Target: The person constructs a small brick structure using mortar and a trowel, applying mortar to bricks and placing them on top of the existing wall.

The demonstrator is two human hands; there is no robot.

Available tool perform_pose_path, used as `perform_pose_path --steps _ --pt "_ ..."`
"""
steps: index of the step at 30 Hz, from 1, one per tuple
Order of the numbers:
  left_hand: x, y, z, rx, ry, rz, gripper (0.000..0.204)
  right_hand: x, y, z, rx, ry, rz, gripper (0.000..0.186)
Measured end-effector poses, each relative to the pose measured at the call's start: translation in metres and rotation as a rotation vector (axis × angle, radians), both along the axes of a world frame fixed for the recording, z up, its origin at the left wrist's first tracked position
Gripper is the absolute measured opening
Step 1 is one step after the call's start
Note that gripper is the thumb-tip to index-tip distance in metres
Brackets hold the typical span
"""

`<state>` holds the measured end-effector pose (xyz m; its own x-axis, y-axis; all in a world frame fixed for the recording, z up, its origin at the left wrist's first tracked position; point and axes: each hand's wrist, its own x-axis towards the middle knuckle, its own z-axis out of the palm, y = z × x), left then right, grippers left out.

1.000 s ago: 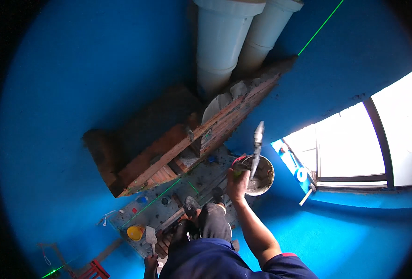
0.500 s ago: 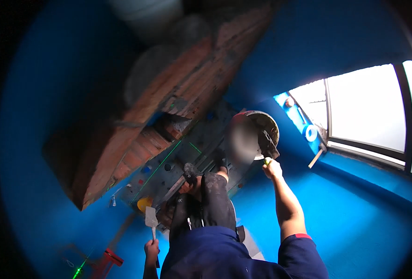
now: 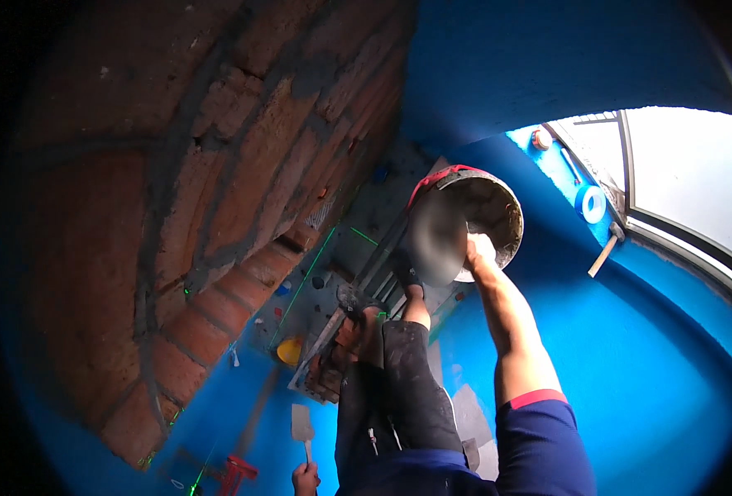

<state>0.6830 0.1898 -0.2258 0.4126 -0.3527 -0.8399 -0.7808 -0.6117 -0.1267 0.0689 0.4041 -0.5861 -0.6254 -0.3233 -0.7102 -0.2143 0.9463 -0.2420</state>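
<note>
My right hand [image 3: 479, 250] reaches into the mouth of a mortar-crusted bucket [image 3: 511, 202] with red on its rim. Its fingers are closed round the trowel; the blade is hidden in this view, and a grey blur covers the bucket's left part. Low in the picture, my left hand [image 3: 306, 479] grips a flat, pale scraper [image 3: 302, 423], its blade pointing up and away from me. Nothing touches that blade. Between the two hands are my legs in dark shorts [image 3: 407, 355].
A mortared brick wall [image 3: 242, 157] rises close on the left. On the right-hand window ledge lie a hammer [image 3: 606, 255] and a blue-white tape roll [image 3: 591, 204]. Below are a yellow object [image 3: 290, 351], bricks [image 3: 323, 382] and green laser lines. A red tool-like object [image 3: 235, 473] stands lower left.
My right hand has gone from the bucket's near edge into its mouth, taking the trowel out of sight. The view has shifted, bringing the brick wall nearer. The left hand still holds the scraper.
</note>
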Motion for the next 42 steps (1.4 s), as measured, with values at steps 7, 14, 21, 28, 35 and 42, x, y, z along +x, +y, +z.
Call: perform_pose_path --steps 7,14,21,28,35,42 --pt "-0.003 0.003 -0.026 0.025 0.027 -0.358 0.029 -0.061 -0.010 0.094 0.074 -0.063 0.722 0.020" --pt "-0.040 -0.025 -0.041 -0.039 0.167 -0.401 0.031 -0.033 0.035 0.220 -0.102 -0.206 0.341 0.028" --pt "0.012 -0.035 -0.100 -0.108 0.294 -0.329 0.037 0.056 -0.035 0.420 -0.876 -0.448 -0.541 0.031" --pt "0.011 -0.059 -0.075 -0.205 0.456 -0.361 0.035 0.032 -0.146 0.468 -1.319 0.079 -0.485 0.029" --pt "0.046 -0.086 -0.060 -0.207 0.509 -0.328 0.036 -0.029 -0.212 0.422 -0.972 0.762 -0.384 0.023" --pt "0.081 -0.094 -0.084 -0.170 0.474 -0.139 0.028 0.021 -0.259 0.397 -1.007 0.805 -0.444 0.034"
